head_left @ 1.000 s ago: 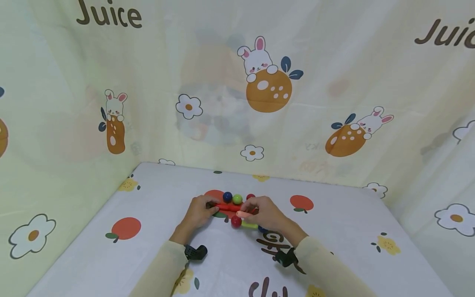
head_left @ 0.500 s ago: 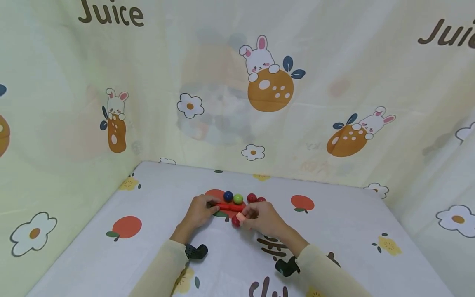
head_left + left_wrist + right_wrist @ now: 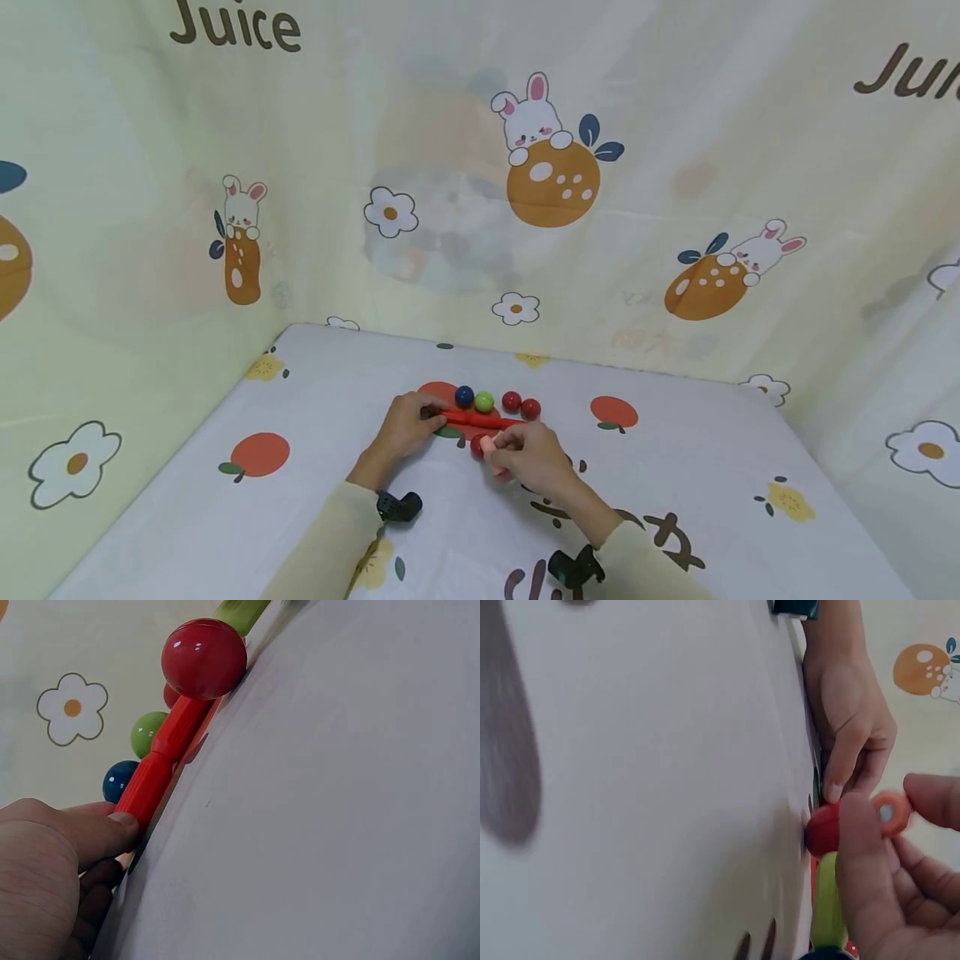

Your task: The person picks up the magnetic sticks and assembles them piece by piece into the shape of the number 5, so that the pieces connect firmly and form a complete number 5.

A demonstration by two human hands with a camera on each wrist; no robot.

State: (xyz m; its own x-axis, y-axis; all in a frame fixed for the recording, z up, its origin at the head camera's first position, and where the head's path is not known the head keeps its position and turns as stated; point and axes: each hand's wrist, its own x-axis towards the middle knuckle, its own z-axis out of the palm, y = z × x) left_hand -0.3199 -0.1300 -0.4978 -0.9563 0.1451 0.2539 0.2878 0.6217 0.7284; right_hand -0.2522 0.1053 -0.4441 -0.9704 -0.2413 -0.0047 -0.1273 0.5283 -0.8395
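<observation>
In the head view my left hand [image 3: 405, 429] pinches the left end of a long red toy stick [image 3: 467, 418] lying on the cloth. The stick narrows at a waist [image 3: 157, 754], seen in the left wrist view. My right hand [image 3: 536, 458] pinches a short orange stick [image 3: 489, 445] between thumb and fingers. A round metal-coloured centre shows in the orange stick's end [image 3: 889, 813] in the right wrist view. Right beside it sits a red ball [image 3: 204, 660]; whether they touch I cannot tell. A light green stick [image 3: 827, 900] runs from this ball to a dark blue ball [image 3: 826, 954].
Behind the red stick lie a blue ball [image 3: 464, 396], a green ball [image 3: 483, 402] and two red balls [image 3: 512, 402]. A fruit-print cloth [image 3: 337, 375] covers the table, and a printed curtain [image 3: 450, 275] rises behind and at the sides.
My right hand has shifted slightly toward me and turned the orange stick from lying sideways to pointing more toward me. More of the red stick and back red balls shows. The left hand stays put.
</observation>
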